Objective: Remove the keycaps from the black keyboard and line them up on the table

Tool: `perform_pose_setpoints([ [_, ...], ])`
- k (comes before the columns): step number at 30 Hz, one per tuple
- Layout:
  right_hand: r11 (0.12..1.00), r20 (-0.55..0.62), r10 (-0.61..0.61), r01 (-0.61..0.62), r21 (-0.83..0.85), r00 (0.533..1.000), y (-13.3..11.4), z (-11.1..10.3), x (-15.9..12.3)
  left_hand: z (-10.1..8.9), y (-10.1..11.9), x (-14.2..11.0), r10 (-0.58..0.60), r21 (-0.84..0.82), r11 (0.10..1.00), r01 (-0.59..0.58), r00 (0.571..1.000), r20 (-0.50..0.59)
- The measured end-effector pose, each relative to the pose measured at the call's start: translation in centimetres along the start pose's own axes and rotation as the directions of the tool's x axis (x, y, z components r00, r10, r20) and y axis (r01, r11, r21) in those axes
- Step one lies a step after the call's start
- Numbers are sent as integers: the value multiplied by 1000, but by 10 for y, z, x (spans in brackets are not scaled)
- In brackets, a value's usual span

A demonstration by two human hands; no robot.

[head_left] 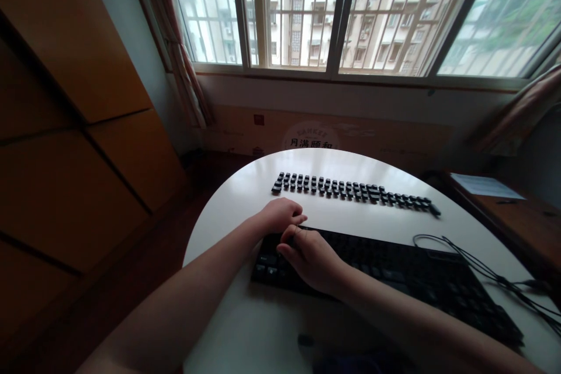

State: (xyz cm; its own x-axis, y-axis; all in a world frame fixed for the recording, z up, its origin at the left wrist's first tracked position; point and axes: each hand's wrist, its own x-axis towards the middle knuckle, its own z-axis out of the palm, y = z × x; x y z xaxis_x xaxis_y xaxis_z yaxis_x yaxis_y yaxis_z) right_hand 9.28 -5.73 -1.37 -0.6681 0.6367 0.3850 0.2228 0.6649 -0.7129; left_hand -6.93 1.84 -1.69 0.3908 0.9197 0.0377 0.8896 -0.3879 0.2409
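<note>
A black keyboard lies across a round white table. My left hand rests curled at the keyboard's far left corner, fingers closed. My right hand hovers over the left end of the keyboard, thumb and fingers pinched together near the left hand's fingertips; whatever they hold is too small and dark to name. Beyond the hands, several loose black keycaps are laid out in rows on the table.
The keyboard's black cable loops over the table's right side. Wooden cabinets stand at the left. A barred window with curtains is ahead. A side surface at the right holds a sheet of paper.
</note>
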Motion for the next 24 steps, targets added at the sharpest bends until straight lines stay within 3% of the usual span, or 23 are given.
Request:
perform_pose_setpoints([
  [2,997,-71,20,-15,72,997,3,0,-1,-1,1,-1,-7,-15,1000,7,1000,-2],
  [5,965,-211,146,-93,244,967,8,3,-2,-4,4,-3,-7,-53,999,7,1000,-4],
  [13,844,-264,288,-113,525,921,16,5,1,-14,0,-5,41,-289,956,-48,999,-30],
  [18,706,-290,400,-90,703,869,22,2,10,-36,-9,-13,95,-487,868,-95,995,-26],
  [22,670,-331,484,-100,735,810,24,-1,15,-52,-13,-20,161,-706,707,-45,982,98],
  [24,671,-339,502,-111,733,796,25,-1,15,-54,-14,-22,170,-737,676,-12,975,140],
])
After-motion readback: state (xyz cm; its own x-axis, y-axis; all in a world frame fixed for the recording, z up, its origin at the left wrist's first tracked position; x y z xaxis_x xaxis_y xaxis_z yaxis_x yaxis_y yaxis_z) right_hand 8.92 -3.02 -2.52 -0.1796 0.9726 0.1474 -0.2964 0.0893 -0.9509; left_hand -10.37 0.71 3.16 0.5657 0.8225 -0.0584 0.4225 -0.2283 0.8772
